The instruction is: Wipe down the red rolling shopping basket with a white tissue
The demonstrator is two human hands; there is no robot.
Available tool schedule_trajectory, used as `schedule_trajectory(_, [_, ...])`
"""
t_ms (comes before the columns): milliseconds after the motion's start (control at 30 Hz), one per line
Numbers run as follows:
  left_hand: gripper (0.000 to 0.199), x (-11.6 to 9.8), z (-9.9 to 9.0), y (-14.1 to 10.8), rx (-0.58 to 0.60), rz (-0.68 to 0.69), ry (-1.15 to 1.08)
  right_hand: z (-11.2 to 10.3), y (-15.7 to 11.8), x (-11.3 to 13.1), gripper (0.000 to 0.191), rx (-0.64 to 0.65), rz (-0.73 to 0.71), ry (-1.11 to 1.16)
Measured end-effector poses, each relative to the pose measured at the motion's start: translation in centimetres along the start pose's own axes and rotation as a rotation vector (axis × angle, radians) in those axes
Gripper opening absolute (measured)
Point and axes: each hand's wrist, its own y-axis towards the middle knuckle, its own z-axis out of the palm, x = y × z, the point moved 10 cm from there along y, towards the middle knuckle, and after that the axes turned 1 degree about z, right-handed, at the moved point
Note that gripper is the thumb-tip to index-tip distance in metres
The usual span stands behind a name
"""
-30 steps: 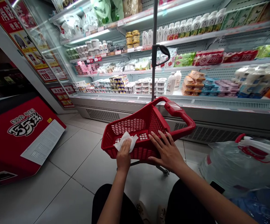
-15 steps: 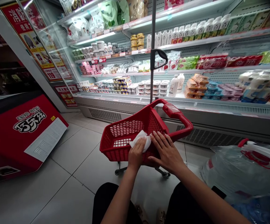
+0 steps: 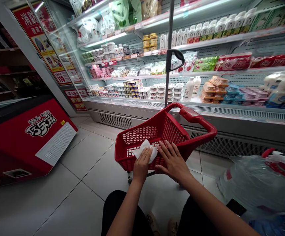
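A small red shopping cart [image 3: 163, 123] with perforated basket walls stands in front of me, its handle towards the right. My left hand [image 3: 142, 165] pinches a white wipe [image 3: 145, 147], pressed against the near rim of the basket. The wipe's crumpled upper part reaches over the rim; its underside is hidden. Just to the right, my right hand [image 3: 170, 159] lies on the cart's near side with fingers spread, holding nothing. Behind the fingers the basket wall is partly covered.
An open refrigerated display [image 3: 113, 119] with dairy goods runs behind the cart, a dark door handle [image 3: 177, 60] before it. A red freezer [image 3: 34, 144] stands left. To the right are a large bottle in clear plastic [image 3: 251, 177] and a phone [image 3: 236, 207].
The wipe in my left hand has slid left along the near rim, towards the cart's front end. My right hand has also shifted left along the side. The view has turned slightly left.
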Motion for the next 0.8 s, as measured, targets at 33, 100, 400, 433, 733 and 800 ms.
schedule_trajectory(33, [0.069, 0.5, -0.2, -0.2, 0.005, 0.010, 0.014, 0.0, -0.1, -0.4, 0.085, -0.001, -0.003, -0.001])
schedule_trajectory(100, [0.070, 2.2, -1.0, -1.2, 0.008, -0.003, 0.050, -0.1, -0.3, -1.5, 0.085, -0.001, -0.003, -0.002])
schedule_trajectory(400, [0.078, 8.9, -3.0, -5.6, -0.008, -0.296, 0.176, 0.6, -0.2, -3.1, 0.084, -0.024, 0.060, 0.013])
schedule_trajectory(433, [0.078, 8.2, -2.7, -5.2, -0.020, -0.293, 0.169, 1.0, 0.0, -2.6, 0.085, -0.021, 0.067, 0.014])
schedule_trajectory(733, [0.073, 2.7, -1.4, -2.7, -0.052, -0.021, 0.095, 2.5, 0.0, -1.6, 0.080, 0.073, -0.016, 0.119])
schedule_trajectory(800, [0.072, 4.1, -2.1, -3.6, -0.032, 0.002, 0.114, 2.4, -0.4, -2.7, 0.072, 0.095, -0.035, 0.155])
